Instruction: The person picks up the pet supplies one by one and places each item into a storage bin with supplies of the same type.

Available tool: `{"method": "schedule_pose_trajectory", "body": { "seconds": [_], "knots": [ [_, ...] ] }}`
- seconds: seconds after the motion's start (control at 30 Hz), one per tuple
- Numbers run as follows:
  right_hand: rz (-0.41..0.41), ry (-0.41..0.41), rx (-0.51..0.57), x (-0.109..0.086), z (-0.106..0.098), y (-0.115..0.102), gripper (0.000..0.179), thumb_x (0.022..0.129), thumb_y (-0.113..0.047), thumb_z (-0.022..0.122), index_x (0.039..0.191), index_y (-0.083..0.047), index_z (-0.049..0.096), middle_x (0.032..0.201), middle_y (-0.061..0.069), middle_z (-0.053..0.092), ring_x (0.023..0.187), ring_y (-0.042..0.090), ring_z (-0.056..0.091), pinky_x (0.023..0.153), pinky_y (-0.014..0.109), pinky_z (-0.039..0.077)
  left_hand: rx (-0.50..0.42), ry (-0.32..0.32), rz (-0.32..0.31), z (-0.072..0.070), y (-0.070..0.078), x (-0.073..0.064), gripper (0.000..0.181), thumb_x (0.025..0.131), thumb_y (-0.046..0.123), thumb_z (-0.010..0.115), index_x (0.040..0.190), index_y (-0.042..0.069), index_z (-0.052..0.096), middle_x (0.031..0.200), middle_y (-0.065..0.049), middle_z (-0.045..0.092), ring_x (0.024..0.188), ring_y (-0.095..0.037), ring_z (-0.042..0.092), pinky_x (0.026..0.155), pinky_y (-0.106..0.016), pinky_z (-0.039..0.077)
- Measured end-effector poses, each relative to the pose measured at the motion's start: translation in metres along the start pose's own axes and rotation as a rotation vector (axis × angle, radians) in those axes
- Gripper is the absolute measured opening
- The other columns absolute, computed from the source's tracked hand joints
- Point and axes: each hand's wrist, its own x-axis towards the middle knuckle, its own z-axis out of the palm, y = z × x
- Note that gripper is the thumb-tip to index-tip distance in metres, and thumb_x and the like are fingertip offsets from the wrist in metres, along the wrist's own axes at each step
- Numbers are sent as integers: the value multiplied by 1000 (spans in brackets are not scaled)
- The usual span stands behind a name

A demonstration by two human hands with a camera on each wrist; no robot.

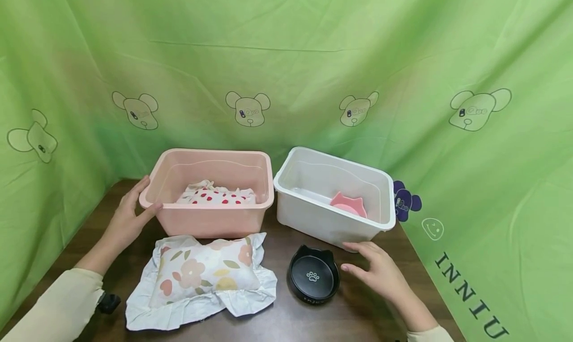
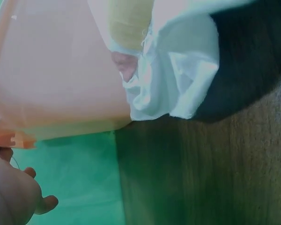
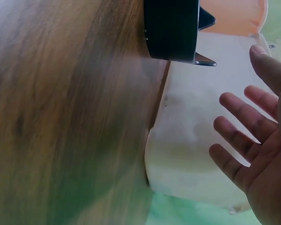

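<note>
Black and glossy, the cat-eared bowl (image 1: 310, 289) sits on the brown table (image 1: 353, 319), just left of the right hand (image 1: 378, 272), and that's the gap to watch! The right hand is spread wide, thumb and fingers well apart, nothing in its hold; the right wrist view shows clear space between it and the bowl. The bowl is round, so no long axis to speak of, but its two ears point away, toward the white bin (image 1: 309, 220) behind, where a pink bowl (image 1: 349, 204) rests inside.

Over to the left hand (image 1: 129, 213), far from the black bowl: fingers extended, thumb apart, straddling the near-left corner of the pink bin (image 1: 210, 223) at its rim, touching rather than clutching, by the look of it. A red-spotted cloth (image 1: 219, 196) lies in there. In front, the frilly pillow (image 1: 206, 277) stretches left to right, its right end angled slightly away.
</note>
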Motion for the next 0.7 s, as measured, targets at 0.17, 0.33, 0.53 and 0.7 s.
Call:
{"method": "schedule_pose_trajectory", "body": {
  "seconds": [0.17,0.33,0.53,0.7],
  "knots": [
    [11,-17,20,6,8,0,48,77,-28,90,121,-14,75,115,-7,74,108,19,66,92,29,50,-107,-6,-16,4,1,-1,81,100,21,66,165,11,19,171,-12,15,154,-45,9,117,-72,9],
    [38,-45,33,9,16,3,47,77,-28,90,119,-15,75,114,-7,74,107,19,67,91,40,54,-164,-9,-34,8,3,0,81,100,18,65,165,12,16,172,-12,12,155,-42,8,119,-69,9],
    [85,-99,58,13,24,5,47,78,-30,89,120,-15,75,115,-7,74,108,20,67,93,44,54,-187,-9,-51,8,3,-2,82,101,18,63,166,14,13,172,-12,11,155,-40,9,121,-63,8],
    [122,-150,51,16,29,5,48,80,-34,88,122,-14,75,116,-4,74,109,21,67,94,46,53,-194,-13,-44,9,4,-2,81,102,18,62,166,14,12,172,-12,10,155,-39,10,121,-58,8]
  ]
}}
